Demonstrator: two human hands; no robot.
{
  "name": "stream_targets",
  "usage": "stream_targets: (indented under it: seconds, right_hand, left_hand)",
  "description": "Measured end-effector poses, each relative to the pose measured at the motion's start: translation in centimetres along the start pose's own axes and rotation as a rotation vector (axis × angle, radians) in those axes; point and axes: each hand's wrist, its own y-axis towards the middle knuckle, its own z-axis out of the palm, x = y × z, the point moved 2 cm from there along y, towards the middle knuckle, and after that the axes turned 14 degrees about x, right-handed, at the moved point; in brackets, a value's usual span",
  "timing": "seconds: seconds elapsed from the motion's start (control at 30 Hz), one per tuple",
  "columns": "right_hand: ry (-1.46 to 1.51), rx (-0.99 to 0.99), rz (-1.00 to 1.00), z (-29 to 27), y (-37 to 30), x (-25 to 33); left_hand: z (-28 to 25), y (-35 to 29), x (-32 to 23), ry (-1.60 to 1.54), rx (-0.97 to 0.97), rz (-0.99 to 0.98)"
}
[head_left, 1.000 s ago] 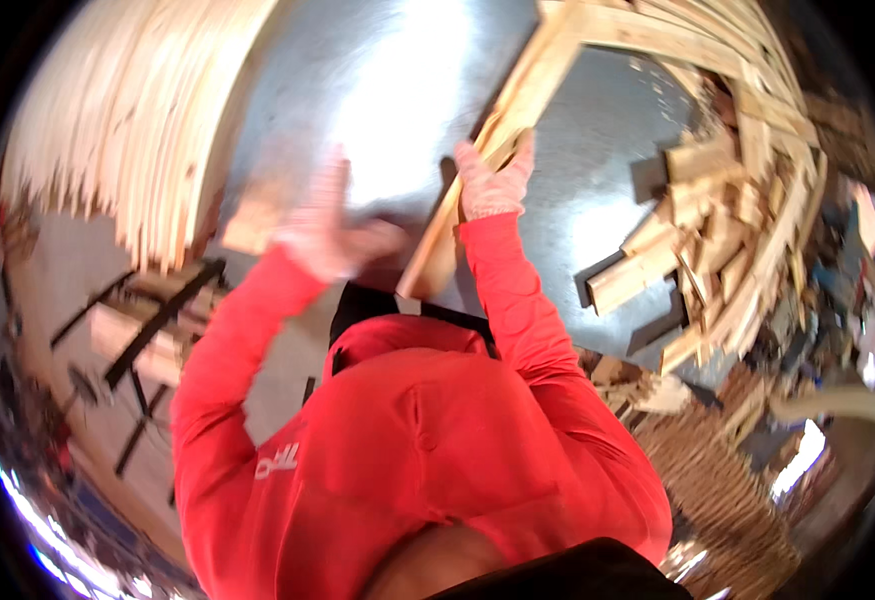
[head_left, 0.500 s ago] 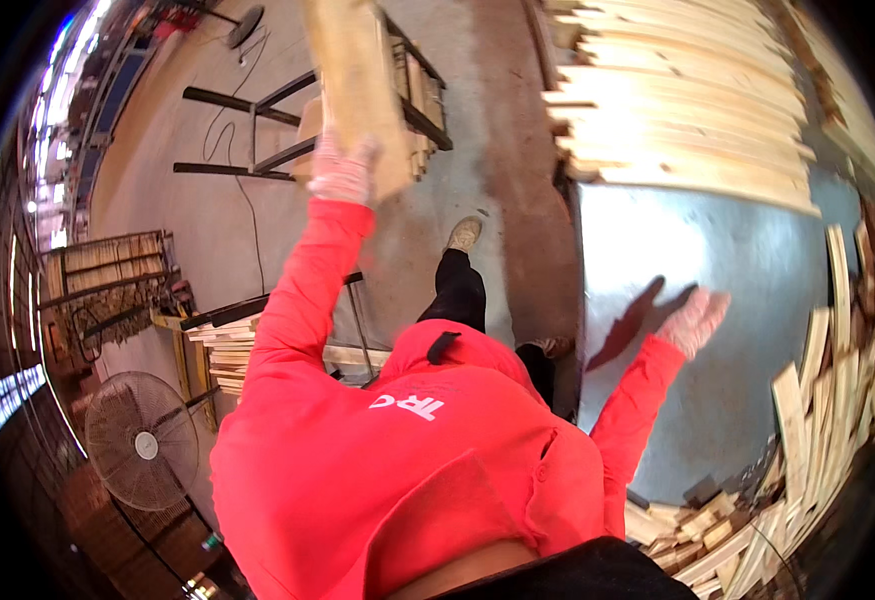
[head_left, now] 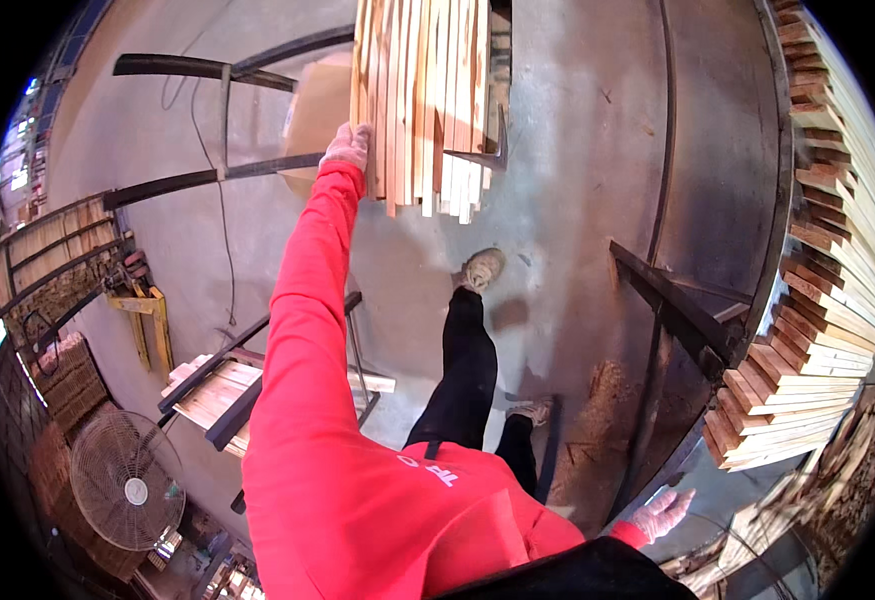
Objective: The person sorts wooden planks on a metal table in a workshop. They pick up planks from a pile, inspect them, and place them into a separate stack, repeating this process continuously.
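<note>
My left hand [head_left: 347, 146], in a pale glove, reaches far forward. Its fingers are closed at the near end of the leftmost wooden board [head_left: 366, 70], at the side of a stack of boards [head_left: 422, 90]. The boards stand on edge, side by side, with uneven near ends. Under them is a black metal rack [head_left: 277, 165]. My right hand [head_left: 662, 512], also gloved, hangs low at the right with fingers apart and nothing in it, close to the metal table's edge.
A long row of boards [head_left: 807, 330] lies on the table at the right, above a black metal leg frame [head_left: 667, 300]. At the left are another rack of boards [head_left: 212, 395], a yellow metal frame [head_left: 147, 320] and a round fan [head_left: 129, 480]. A cable [head_left: 225, 240] crosses the floor.
My left hand has brought the board down to the stack's left side. I have turned and stepped toward the rack, and the table has shifted rightward in view. My right hand is lower.
</note>
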Motion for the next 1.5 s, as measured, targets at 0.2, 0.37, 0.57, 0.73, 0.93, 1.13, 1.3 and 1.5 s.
stream_targets:
  seconds: [0.2,0.37,0.57,0.73,0.93,1.13,1.3,1.5]
  right_hand:
    - [-0.319,0.026,0.041,-2.4,-6.5,-2.4]
    - [-0.371,0.035,0.251,-10.0,-7.2,-16.1]
    - [-0.470,-0.035,0.834,-22.3,-13.7,-46.5]
    - [-0.547,0.283,1.181,-29.7,-18.2,-66.1]
    - [0.018,0.464,0.799,-30.1,-19.2,-70.3]
    - [-0.244,0.015,0.516,-34.6,-17.2,-68.4]
    - [-0.080,0.257,0.664,-31.0,-16.9,-75.3]
    - [0.155,0.720,0.318,-30.8,-17.1,-60.9]
  left_hand:
    - [2.0,2.4,-5.4,0.544,0.523,0.141]
    - [8.7,-21.8,-19.9,0.019,0.790,0.447]
    - [23.9,-64.7,-27.1,0.662,1.623,0.235]
    - [38.4,-86.1,-33.8,0.308,1.994,0.829]
    - [52.0,-103.5,-32.9,0.375,1.965,0.806]
    - [57.5,-113.1,-30.0,-0.414,2.003,0.053]
    - [61.3,-111.3,-31.3,-0.303,1.576,0.051]
    - [62.5,-108.9,-28.5,-0.903,1.832,-0.188]
